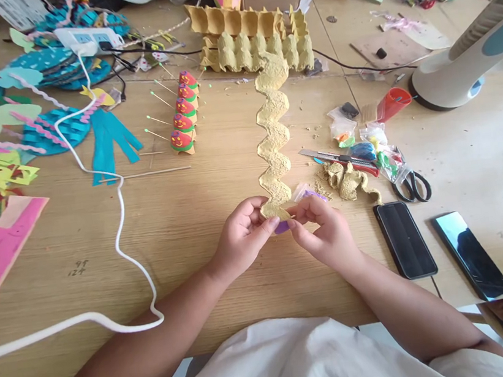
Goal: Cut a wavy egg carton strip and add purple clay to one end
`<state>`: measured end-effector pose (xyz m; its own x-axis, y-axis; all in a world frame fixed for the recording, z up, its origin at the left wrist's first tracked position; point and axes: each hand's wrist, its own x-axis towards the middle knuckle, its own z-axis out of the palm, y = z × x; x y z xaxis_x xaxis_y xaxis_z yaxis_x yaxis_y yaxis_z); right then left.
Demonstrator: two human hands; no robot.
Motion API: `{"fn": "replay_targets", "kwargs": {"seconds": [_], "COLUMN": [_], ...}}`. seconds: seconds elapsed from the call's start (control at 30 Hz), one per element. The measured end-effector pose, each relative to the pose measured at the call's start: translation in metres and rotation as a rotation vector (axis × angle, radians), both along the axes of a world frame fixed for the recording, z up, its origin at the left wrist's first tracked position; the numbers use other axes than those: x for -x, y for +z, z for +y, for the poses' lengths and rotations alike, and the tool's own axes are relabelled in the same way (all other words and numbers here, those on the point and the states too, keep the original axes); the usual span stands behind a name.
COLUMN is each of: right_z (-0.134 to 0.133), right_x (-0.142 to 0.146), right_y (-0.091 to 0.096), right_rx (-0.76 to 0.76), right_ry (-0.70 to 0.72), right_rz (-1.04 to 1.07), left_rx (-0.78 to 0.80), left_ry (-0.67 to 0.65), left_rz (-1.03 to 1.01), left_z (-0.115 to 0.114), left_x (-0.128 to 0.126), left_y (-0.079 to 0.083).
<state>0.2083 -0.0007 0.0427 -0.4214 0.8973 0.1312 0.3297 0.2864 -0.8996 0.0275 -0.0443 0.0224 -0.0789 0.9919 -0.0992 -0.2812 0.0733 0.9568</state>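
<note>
A long wavy strip of egg-carton card (274, 130) runs down the wooden table (181, 216) from the egg carton (250, 40) toward me. My left hand (242, 239) pinches the strip's near end from the left. My right hand (326, 231) is closed on the same end from the right, with a small purple piece (281, 227) showing under the fingers. Both hands rest low on the table, close together.
Painted carton figures on sticks (182, 112) stand left of the strip. A white cable (120, 230) loops across the left. Card scraps (347, 181), a knife (335, 157), scissors (411, 185) and two phones (405, 239) (471, 255) lie right. A fan base (454, 72) sits far right.
</note>
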Motion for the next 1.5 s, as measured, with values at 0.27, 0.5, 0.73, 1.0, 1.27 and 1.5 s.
{"fn": "replay_targets", "kwargs": {"seconds": [0.27, 0.5, 0.73, 1.0, 1.27, 1.5], "right_z": [0.003, 0.009, 0.009, 0.005, 0.004, 0.005], "right_x": [0.000, 0.005, 0.007, 0.011, 0.013, 0.014], "right_y": [-0.002, -0.001, -0.004, -0.006, -0.003, -0.004], "right_rx": [0.079, 0.439, 0.760, 0.868, 1.075, 1.112], "right_ry": [0.004, 0.072, 0.102, 0.022, -0.020, -0.009], "right_rz": [0.052, 0.331, 0.558, 0.629, 0.815, 0.927], "left_rx": [-0.012, 0.002, 0.050, 0.201, 0.216, 0.221], "left_ry": [-0.009, -0.059, -0.094, -0.152, -0.154, -0.181], "left_rz": [-0.015, -0.159, -0.333, -0.516, -0.661, -0.640], "left_z": [-0.001, 0.001, 0.005, 0.009, 0.010, 0.010], "left_x": [-0.001, 0.003, 0.005, 0.005, 0.007, 0.009], "left_y": [0.000, -0.005, -0.008, -0.001, -0.001, 0.001]}}
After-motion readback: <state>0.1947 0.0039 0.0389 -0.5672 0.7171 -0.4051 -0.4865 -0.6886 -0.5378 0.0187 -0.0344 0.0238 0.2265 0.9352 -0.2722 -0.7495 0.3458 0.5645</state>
